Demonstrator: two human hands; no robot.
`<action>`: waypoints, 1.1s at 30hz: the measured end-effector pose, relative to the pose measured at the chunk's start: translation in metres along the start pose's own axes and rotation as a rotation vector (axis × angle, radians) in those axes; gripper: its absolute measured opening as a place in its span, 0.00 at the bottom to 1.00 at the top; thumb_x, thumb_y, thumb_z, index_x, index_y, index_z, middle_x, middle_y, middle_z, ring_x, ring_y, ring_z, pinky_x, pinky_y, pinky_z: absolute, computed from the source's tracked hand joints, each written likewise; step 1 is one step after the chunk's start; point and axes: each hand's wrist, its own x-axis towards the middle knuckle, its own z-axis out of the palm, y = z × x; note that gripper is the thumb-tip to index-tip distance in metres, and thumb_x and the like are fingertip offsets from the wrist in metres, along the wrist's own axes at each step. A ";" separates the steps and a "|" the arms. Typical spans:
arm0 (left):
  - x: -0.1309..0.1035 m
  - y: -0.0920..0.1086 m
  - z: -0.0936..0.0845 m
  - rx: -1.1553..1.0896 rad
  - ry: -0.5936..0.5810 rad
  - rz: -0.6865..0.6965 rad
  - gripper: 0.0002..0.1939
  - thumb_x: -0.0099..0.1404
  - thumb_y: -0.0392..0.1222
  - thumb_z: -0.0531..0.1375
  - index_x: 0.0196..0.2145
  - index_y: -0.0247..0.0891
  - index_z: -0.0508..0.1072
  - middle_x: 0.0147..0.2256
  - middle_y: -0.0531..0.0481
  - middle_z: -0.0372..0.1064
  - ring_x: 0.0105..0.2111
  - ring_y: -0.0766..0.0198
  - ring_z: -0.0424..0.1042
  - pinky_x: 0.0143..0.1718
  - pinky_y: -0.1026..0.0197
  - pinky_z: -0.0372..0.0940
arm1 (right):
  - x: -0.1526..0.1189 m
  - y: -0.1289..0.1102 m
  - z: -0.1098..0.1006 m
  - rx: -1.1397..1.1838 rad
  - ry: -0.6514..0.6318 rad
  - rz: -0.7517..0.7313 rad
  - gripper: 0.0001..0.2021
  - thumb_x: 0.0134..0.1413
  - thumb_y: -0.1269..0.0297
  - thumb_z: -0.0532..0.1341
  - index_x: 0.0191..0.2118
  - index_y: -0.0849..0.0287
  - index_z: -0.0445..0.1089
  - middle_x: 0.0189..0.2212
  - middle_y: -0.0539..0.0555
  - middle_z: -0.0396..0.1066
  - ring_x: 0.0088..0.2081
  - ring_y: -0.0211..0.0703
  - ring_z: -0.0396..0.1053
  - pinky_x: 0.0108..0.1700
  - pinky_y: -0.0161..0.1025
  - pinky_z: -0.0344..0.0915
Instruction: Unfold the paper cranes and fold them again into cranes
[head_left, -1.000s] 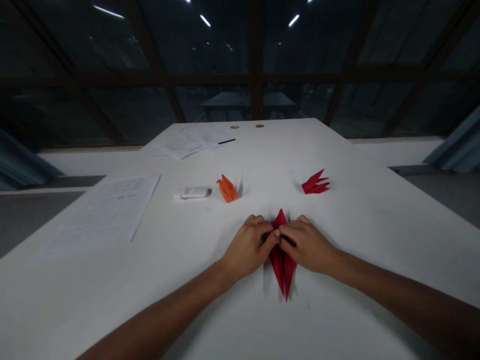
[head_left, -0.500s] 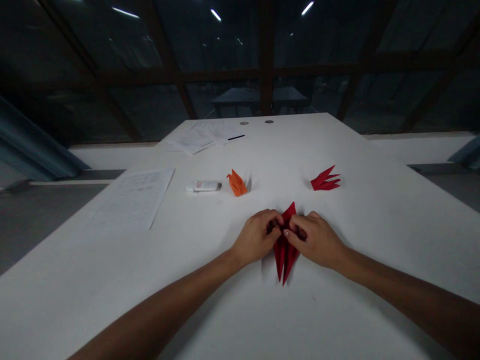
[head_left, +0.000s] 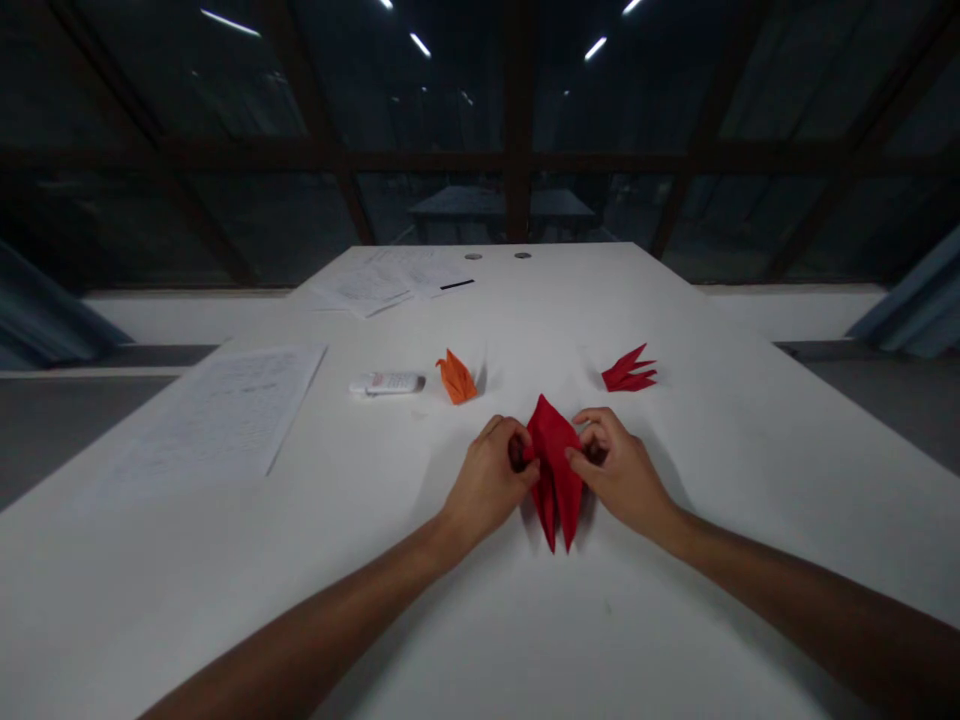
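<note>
Between my two hands is a folded piece of red origami paper [head_left: 556,450], pointed at the top and split into two long points toward me. My left hand [head_left: 495,468] pinches its left edge between thumb and fingers. At the opposite edge, my right hand [head_left: 616,470] pinches the paper with thumb and curled fingers. Beyond my left hand stands a small orange origami crane [head_left: 457,379]. A smaller red folded paper [head_left: 629,371] with several spiky points lies past my right hand.
A white tube-like item [head_left: 387,384] with print lies left of the crane. Written sheets [head_left: 225,410] lie at the left, and more papers [head_left: 382,283] with a dark pen [head_left: 457,285] farther back. Two round discs [head_left: 523,256] sit at the white table's [head_left: 720,480] far edge, before dark windows.
My hands have moved slightly apart, and more of the red paper's broad upper face shows between them. The whole view has shifted a little.
</note>
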 end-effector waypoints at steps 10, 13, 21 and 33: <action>0.003 0.000 0.001 -0.086 -0.012 -0.100 0.21 0.58 0.35 0.64 0.48 0.42 0.63 0.26 0.61 0.64 0.25 0.67 0.66 0.27 0.65 0.56 | -0.002 -0.002 0.003 0.037 0.017 0.001 0.15 0.59 0.68 0.61 0.51 0.52 0.65 0.29 0.43 0.67 0.25 0.35 0.67 0.29 0.34 0.62; 0.005 -0.001 -0.002 -0.055 -0.005 -0.080 0.22 0.56 0.28 0.60 0.47 0.41 0.64 0.26 0.61 0.64 0.25 0.68 0.65 0.28 0.65 0.57 | -0.003 -0.002 0.003 0.041 0.020 0.000 0.14 0.58 0.69 0.61 0.50 0.53 0.66 0.28 0.43 0.65 0.26 0.36 0.67 0.31 0.34 0.63; 0.005 -0.007 -0.001 -0.089 0.109 0.048 0.22 0.58 0.25 0.54 0.49 0.42 0.65 0.34 0.56 0.65 0.29 0.68 0.67 0.32 0.65 0.63 | 0.000 0.001 0.002 -0.082 -0.056 -0.044 0.16 0.55 0.71 0.61 0.49 0.55 0.66 0.28 0.44 0.66 0.29 0.38 0.66 0.34 0.36 0.63; -0.003 -0.009 -0.008 -0.088 0.178 0.164 0.27 0.56 0.25 0.56 0.53 0.41 0.64 0.44 0.48 0.66 0.42 0.63 0.70 0.42 0.60 0.70 | 0.000 -0.002 -0.005 -0.264 -0.148 -0.041 0.07 0.61 0.66 0.57 0.43 0.56 0.70 0.25 0.46 0.68 0.26 0.40 0.66 0.30 0.36 0.58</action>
